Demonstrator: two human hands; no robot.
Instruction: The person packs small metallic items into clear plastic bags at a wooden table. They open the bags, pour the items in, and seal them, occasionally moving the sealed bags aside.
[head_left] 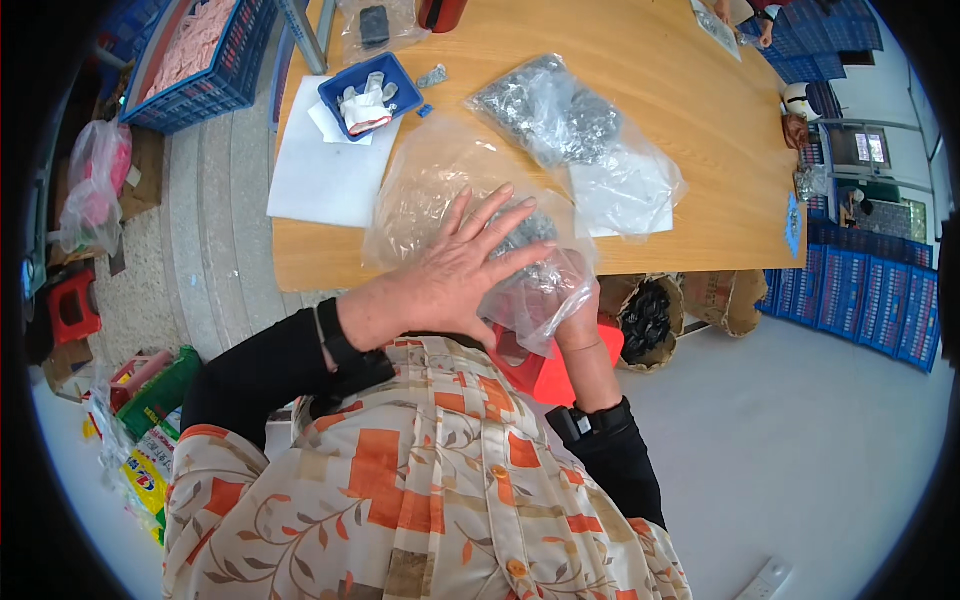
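My left hand (465, 262) is stretched out with its fingers spread over a clear plastic bag (415, 195) at the table's near edge. Small grey pieces (527, 230) show through the plastic beneath its fingertips. Loose film from the bag lies over my right hand (572, 290), which is at the bag's right side. Its fingers are hidden behind the crumpled plastic, so whether they grip anything does not show. Farther back, a second clear bag (555, 110) full of small grey pieces rests on the wooden table (660, 60), partly over a white sheet (625, 200).
A blue tray (412, 98) with white gloves stands on a white foam sheet (325, 180). Below the table edge are a red stool (570, 375) and an open sack (650, 320) with black contents. Blue crates (860, 300) line the right. Another person's hand (766, 35) shows far right.
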